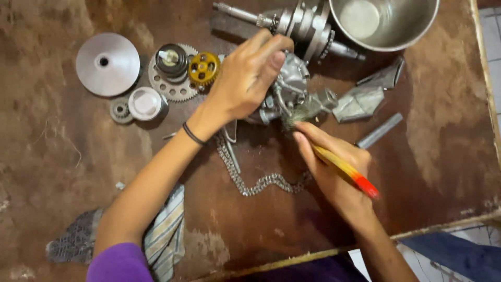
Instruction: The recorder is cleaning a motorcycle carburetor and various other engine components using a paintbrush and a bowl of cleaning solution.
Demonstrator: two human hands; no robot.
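- A grey metal carburettor (pixel 288 89) is gripped from above by the left hand (pixel 249 78), fingers closed over its upper side, on the stained brown table (pixel 438 136).
- A paintbrush (pixel 342 167) with a yellow handle and red end is clamped in the right hand (pixel 334 167); its bristles are pressed against the carburettor's near side.
- The brush's long axis is laid diagonally, bristle end up-left toward the part, red end down-right toward the body.
- The carburettor is found just beyond the right hand and beneath the left; the left is nearer.
- A chain (pixel 261 183) is draped between the forearms; a steel bowl (pixel 383 21), a crankshaft (pixel 297 23) and gears (pixel 203 68) are set farther back.
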